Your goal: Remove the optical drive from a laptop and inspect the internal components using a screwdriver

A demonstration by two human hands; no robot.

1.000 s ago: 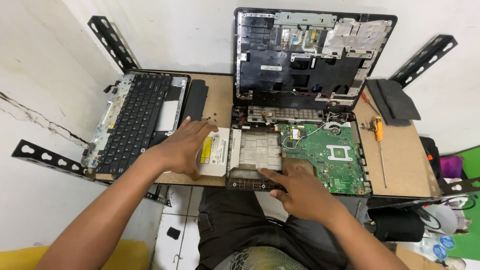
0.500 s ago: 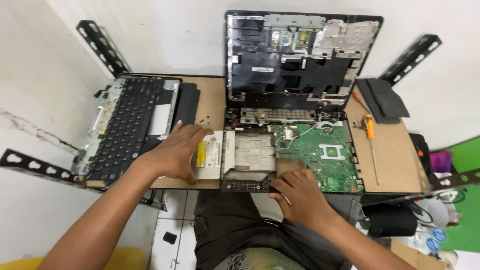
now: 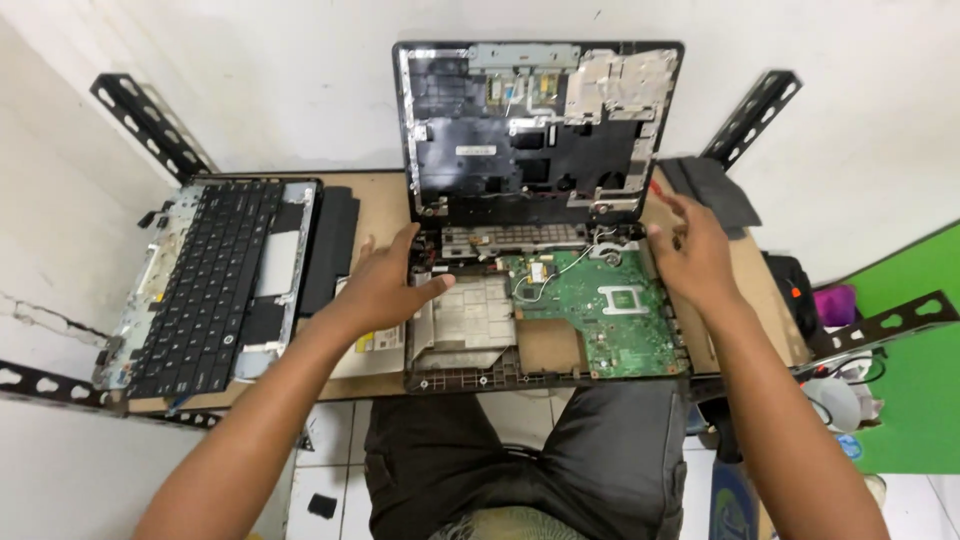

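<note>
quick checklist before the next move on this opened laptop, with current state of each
1. Left hand steadying the laptop base at its left edge: ok.
2. Right hand free, nothing gripped: ok, it hovers open by the right edge.
3. Green board uncovered and reachable: ok.
4. White cable on the board unplugged: cannot tell.
5. Removed keyboard parked out of the way: ok, on the left of the table.
6. Board screws out: cannot tell, too small.

Wooden table [image 3: 380, 200]: opened laptop chassis [image 3: 545, 330], keyboard panel [image 3: 215, 285].
</note>
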